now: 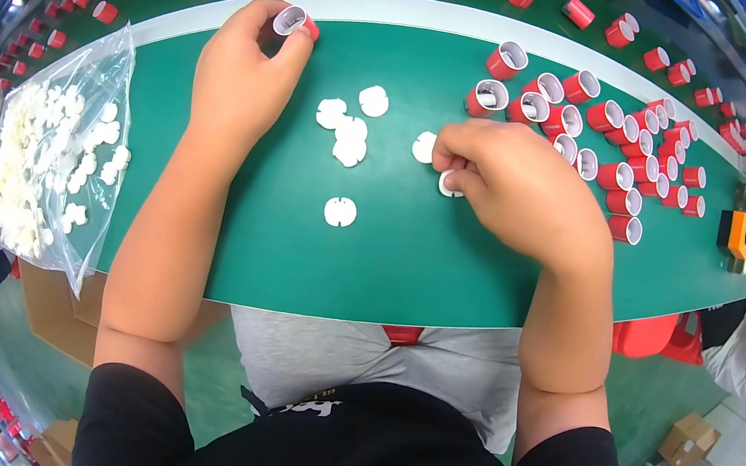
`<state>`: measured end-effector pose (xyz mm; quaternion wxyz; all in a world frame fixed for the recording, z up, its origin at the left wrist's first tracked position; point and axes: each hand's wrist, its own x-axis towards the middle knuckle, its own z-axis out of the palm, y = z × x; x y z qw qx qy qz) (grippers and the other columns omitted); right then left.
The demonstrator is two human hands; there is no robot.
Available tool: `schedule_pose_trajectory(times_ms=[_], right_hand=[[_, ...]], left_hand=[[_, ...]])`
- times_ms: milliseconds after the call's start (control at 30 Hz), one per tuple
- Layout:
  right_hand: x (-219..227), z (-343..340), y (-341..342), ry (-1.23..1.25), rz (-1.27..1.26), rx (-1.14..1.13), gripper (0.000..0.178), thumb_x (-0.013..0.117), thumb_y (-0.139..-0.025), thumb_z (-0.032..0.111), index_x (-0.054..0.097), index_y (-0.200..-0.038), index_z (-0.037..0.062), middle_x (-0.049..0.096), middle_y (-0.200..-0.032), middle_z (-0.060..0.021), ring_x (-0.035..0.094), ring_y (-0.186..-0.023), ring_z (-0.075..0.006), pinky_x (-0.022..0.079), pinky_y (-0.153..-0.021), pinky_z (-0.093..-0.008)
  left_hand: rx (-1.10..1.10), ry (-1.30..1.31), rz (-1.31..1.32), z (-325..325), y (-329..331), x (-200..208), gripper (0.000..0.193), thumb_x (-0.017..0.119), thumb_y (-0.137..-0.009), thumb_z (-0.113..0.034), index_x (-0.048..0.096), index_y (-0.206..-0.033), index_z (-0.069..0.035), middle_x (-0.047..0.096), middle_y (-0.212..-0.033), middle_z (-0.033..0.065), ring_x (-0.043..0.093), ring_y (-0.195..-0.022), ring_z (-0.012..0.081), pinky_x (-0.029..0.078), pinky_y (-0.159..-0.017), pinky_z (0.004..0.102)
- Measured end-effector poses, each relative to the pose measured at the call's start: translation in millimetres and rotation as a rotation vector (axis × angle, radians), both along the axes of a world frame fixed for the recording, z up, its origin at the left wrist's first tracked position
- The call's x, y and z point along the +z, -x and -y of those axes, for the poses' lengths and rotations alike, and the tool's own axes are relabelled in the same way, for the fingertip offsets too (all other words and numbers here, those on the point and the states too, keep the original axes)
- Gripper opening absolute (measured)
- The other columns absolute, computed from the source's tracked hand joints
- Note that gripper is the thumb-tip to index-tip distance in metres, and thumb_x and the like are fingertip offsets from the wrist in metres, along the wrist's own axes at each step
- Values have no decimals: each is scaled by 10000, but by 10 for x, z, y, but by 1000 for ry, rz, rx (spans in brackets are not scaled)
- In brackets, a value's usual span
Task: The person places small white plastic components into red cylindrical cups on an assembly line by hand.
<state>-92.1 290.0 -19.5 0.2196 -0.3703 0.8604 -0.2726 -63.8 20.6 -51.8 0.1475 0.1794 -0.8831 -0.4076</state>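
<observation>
Green conveyor table spans my view, with a clear bag of white discs at its left edge and a cluster of red cups upper right. My left hand pinches one red cup between thumb and fingertips, open end showing. My right hand is curled, fingertips closed on a white disc lying on the table. Loose discs lie between. Risk, as I judge it: the thin disc slipping from so shallow a pinch.

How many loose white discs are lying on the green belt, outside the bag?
6: a cluster of four between the hands, one nearer the body, one beside the right hand, which pinches another, partly hidden.
</observation>
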Motion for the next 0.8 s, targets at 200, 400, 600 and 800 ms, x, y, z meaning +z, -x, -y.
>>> schedule_pose_trajectory(times_ms=[200, 400, 600, 800], right_hand=[[7, -96, 154, 80, 83, 37, 133, 675, -849, 17, 656, -979, -7, 659, -906, -140, 647, -842, -337, 500, -735, -419], [-2, -178, 54, 208, -89, 119, 114, 664, -865, 22, 702, -973, 26, 655, -949, -128, 648, -900, -304, 517, -804, -396], [1137, -75, 149, 800, -524, -112, 140, 703, -801, -70, 697, -904, 25, 692, -871, -90, 652, -814, -231, 510, -730, -331], [2889, 86, 1376, 992, -1161, -669, 397, 748, -856, 354, 752, -1136, 72, 720, -1071, -268, 727, -1015, -302, 525, -967, -454]], left_hand=[[-102, 274, 129, -1, 137, 43, 357, 650, -889, -286, 690, -1131, -27, 708, -1096, 154, 684, -981, 297, 528, -872, 384], [-130, 482, -49, -45, 71, 58, 472, 673, -867, -234, 606, -1259, 18, 643, -1133, 233, 638, -1023, 415, 521, -881, 479], [-330, 415, -413, -302, -101, -30, 196, 732, -786, -58, 636, -954, -30, 597, -853, 121, 616, -749, 317, 501, -656, 413], [-413, 352, -497, -418, -172, -120, 180, 746, -777, -63, 645, -923, -34, 599, -842, 125, 616, -753, 334, 502, -646, 416]])
